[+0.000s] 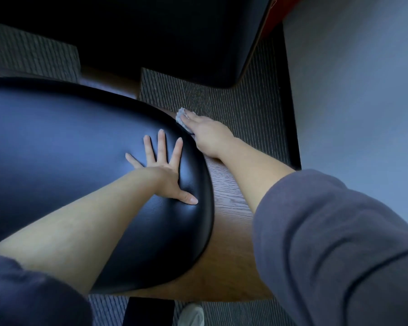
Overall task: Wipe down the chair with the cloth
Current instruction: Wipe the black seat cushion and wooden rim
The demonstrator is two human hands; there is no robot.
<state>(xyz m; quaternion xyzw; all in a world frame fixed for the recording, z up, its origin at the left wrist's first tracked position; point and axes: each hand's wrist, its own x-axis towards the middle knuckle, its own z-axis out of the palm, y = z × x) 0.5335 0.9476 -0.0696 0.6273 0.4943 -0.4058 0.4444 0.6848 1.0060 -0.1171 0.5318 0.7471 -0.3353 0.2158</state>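
Note:
The chair has a glossy black padded seat (68,149) fixed on a curved brown wooden frame (231,231). My left hand (165,170) lies flat on the seat's right part, fingers spread, holding nothing. My right hand (207,135) reaches past the seat's far right edge and presses a small crumpled pale cloth (181,115) against the wooden frame there. Most of the cloth is hidden under the fingers.
Dark striped carpet (233,95) covers the floor around the chair. A large black padded piece of furniture (174,31) stands just beyond. A grey wall (351,90) runs along the right. A pale shoe (191,314) shows below the chair.

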